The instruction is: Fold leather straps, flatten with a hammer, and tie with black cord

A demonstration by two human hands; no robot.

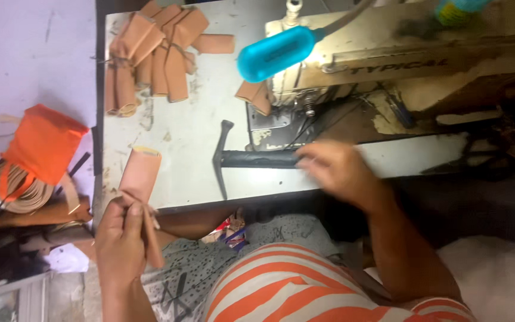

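My left hand (120,238) grips a folded tan leather piece (140,176) at the front left corner of the table; the piece's far end rests on the table edge. My right hand (335,170), blurred, closes around the black handle of a hammer (239,158) that lies flat on the table, its head pointing left. A small tan piece (256,95) sits under the needle area of the sewing machine (400,59).
A pile of several folded tan leather pieces (150,56) lies at the table's far left. A blue lamp head (275,52) hangs over the machine. An orange bag (42,143) and coiled straps (7,191) sit left of the grey table (204,137).
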